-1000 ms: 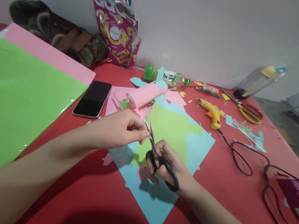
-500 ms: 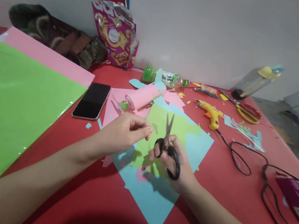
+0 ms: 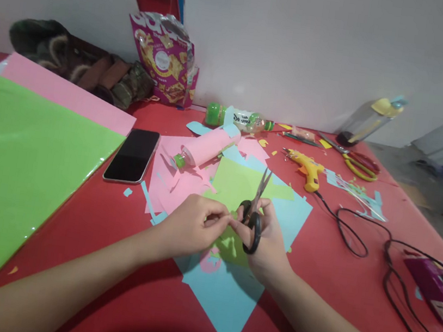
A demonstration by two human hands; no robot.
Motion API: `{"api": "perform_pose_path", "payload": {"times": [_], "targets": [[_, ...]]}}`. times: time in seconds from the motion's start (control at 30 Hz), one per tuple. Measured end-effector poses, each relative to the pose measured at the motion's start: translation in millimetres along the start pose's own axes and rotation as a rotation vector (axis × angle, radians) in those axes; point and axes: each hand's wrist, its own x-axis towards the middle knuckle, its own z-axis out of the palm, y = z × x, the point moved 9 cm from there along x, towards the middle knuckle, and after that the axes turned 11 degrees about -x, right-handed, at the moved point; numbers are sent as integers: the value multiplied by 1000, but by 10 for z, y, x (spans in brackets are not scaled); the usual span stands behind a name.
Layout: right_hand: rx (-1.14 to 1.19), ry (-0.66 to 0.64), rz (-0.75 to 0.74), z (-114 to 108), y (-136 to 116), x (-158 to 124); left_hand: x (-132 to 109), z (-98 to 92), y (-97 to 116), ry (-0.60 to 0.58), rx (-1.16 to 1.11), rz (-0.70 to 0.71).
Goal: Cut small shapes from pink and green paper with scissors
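My right hand [image 3: 267, 238] has its fingers in the black handles of the scissors [image 3: 258, 199], whose blades point up and away and stand slightly apart. Thumb and forefinger of my left hand [image 3: 203, 224] are pinched together and meet the fingertips of my right hand; whatever lies between them is too small to make out. Both hands are above a green sheet [image 3: 236, 182] on a light blue sheet [image 3: 226, 309]. A small pink paper ring [image 3: 210, 262] lies just below my hands. Beyond my left hand rests a bottle wrapped in pink paper [image 3: 210, 147].
Left are large green sheets [image 3: 28, 161] and a phone [image 3: 132, 156]. At the back stand a snack bag [image 3: 164, 59] and a lying green bottle [image 3: 240, 119]. A yellow glue gun [image 3: 307, 168], its cable, larger scissors [image 3: 357, 163] and a purple power strip [image 3: 434, 292] are on the right.
My hands have come together, and their fingertips now touch. The scissors have tilted to the right. The view has shifted slightly, and more pink paper shows beyond my left hand.
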Motion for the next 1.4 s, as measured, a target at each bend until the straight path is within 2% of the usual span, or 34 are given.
{"api": "perform_pose_path", "payload": {"times": [0.3, 0.5, 0.67, 0.8, 0.97, 1.07, 1.2, 1.4], "targets": [[41, -9, -53, -2, -73, 5, 4, 64, -29, 26, -70, -4], [-35, -82, 12, 54, -7, 18, 36, 87, -95, -140, -99, -59], [-72, -163, 54, 129, 35, -21, 42, 25, -39, -223, -33, 16], [-92, -205, 75, 174, 32, -46, 10, 74, -15, -318, 44, 62], [-91, -204, 72, 179, 28, -31, -2, 110, -18, -361, 74, 74], [-65, -166, 62, 140, 42, -2, 17, 58, -7, -326, 37, 68], [-12, -182, 83, 152, 84, 6, 54, -149, 1, -191, -100, 40], [77, -415, 118, 348, 93, -100, 39, -436, -16, -35, -309, 8]]}}
